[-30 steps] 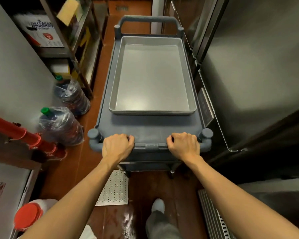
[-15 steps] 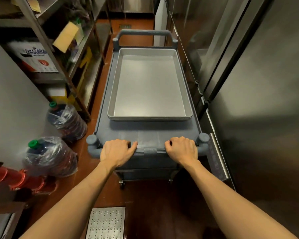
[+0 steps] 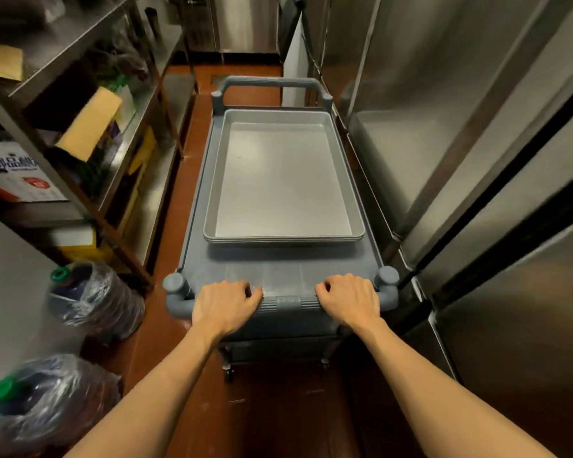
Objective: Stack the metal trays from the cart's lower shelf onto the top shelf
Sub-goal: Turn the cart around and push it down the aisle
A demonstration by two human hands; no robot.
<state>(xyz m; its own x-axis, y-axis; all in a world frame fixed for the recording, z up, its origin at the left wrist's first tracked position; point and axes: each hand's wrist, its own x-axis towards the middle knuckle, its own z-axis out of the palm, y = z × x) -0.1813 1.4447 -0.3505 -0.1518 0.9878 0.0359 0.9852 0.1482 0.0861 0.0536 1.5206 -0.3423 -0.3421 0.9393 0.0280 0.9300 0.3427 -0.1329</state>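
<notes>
A stack of metal trays (image 3: 283, 183) lies on the top shelf of a grey plastic cart (image 3: 278, 266) in a narrow aisle. Several rims show at the stack's near edge. My left hand (image 3: 224, 304) grips the left part of the cart's near handle (image 3: 283, 304). On the right part of the same handle my right hand (image 3: 349, 300) is closed. The lower shelf is almost wholly hidden under the top shelf; I cannot tell what is on it.
Steel fridge doors (image 3: 477, 160) line the right side, close to the cart. A metal rack (image 3: 90, 127) with boxes stands on the left. Two plastic-wrapped water jugs (image 3: 95, 300) (image 3: 43, 414) sit on the red floor at the left. More steel units close the aisle's far end.
The cart has rolled forward along the aisle with both hands on its handle. The jugs, the red pipe and the floor grate have slid back and out of view.
</notes>
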